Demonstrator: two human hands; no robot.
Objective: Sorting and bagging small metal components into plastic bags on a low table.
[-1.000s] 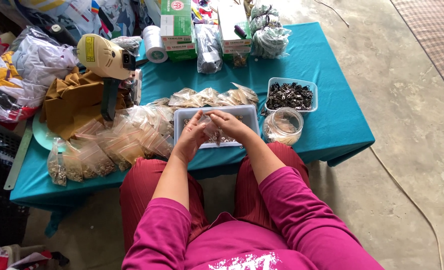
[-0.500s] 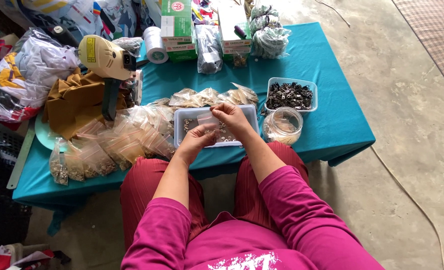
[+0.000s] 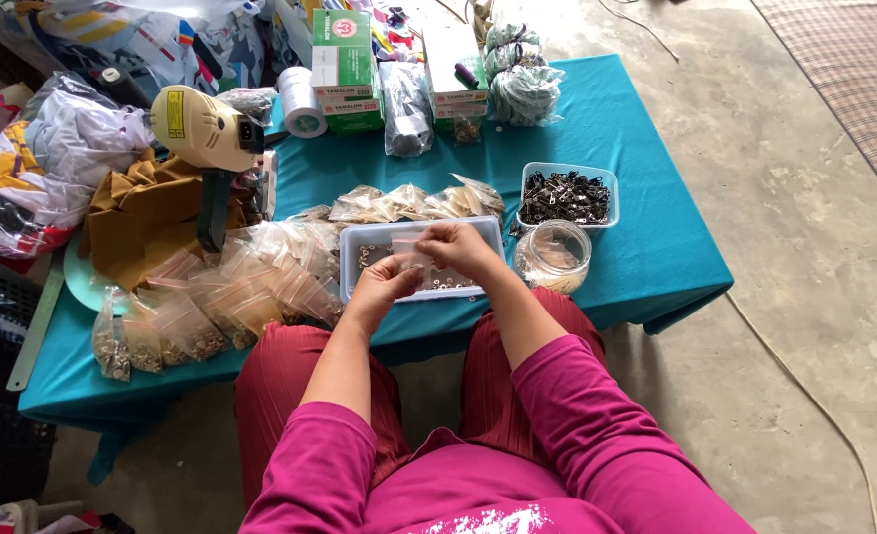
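Observation:
Both hands meet over a clear plastic tray of small metal rings at the near edge of a low teal table. My left hand and my right hand pinch a small clear zip bag between them, just above the tray. Filled little bags lie in a row behind the tray. A heap of empty zip bags sits left of it. My pink sleeves and red-trousered knees fill the foreground.
A tub of dark metal clips and a round clear container stand right of the tray. Brown cloth, a cream handheld tool, a tape roll, green boxes and bagged goods crowd the back and left. Concrete floor lies to the right.
My hands stay over the tray; the right has shifted slightly toward me and the small bag is now pinched between both hands.

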